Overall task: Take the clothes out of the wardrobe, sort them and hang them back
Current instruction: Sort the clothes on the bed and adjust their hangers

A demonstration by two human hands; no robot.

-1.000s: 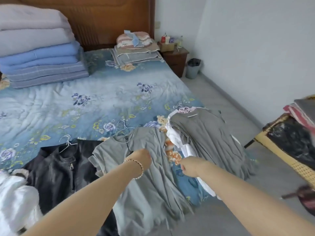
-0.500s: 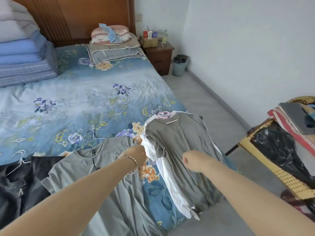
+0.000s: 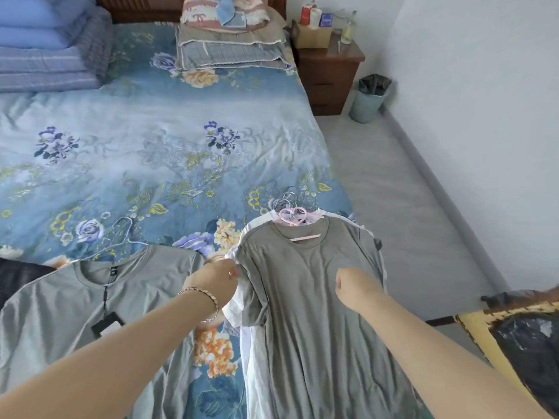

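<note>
Brightness: soft, even daylight; the white wall (image 3: 484, 86) reads pale and slightly blue.
Source: cannot be told from this view.
Shadows: faint, with a dim patch beside the waste bin (image 3: 367, 101) and shallow folds shading the grey T-shirt (image 3: 302, 313).
Sharpness: soft and blocky throughout; the left hand (image 3: 211, 285) and right hand (image 3: 352, 285) have smeared outlines, and the bottles on the nightstand (image 3: 329, 74) are indistinct.
Distortion: wide-angle; the edge of the bed (image 3: 151, 161) and the foot of the wall splay outward, and the forearms swell toward the bottom corners.
</note>
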